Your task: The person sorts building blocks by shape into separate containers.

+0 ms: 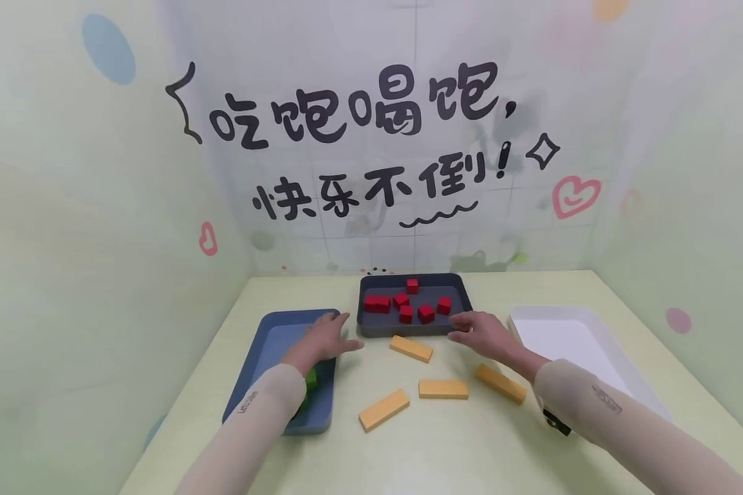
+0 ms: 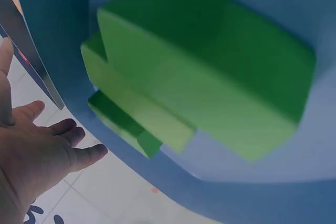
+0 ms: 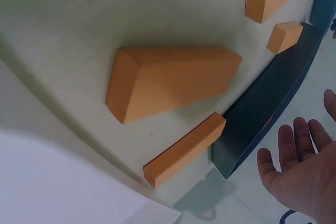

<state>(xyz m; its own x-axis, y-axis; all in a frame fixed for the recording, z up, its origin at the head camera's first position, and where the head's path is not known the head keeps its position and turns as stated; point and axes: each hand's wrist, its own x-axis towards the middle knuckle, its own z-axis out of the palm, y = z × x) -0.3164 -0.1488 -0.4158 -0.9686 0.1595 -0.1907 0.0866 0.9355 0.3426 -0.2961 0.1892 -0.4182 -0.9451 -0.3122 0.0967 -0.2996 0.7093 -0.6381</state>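
Observation:
My left hand (image 1: 324, 338), holding nothing, is over the right side of the blue tray (image 1: 272, 342), fingers and thumb spread toward the dark grey tray (image 1: 408, 330). Green blocks (image 1: 311, 379) lie in the blue tray, partly hidden by the left forearm; the left wrist view shows them (image 2: 205, 72) close up. At the dark tray's front right corner is my right hand (image 1: 488, 335), also with nothing in its grasp. Its fingers look loosely extended in the right wrist view. Several red cubes (image 1: 426, 313) lie inside the dark tray.
Several orange-yellow blocks (image 1: 443, 389) lie scattered on the pale table (image 1: 402, 454) between the forearms. One block (image 1: 500, 383) is under the right wrist. A white tray (image 1: 572, 340) stands on the right. Walls enclose the table at the back and sides.

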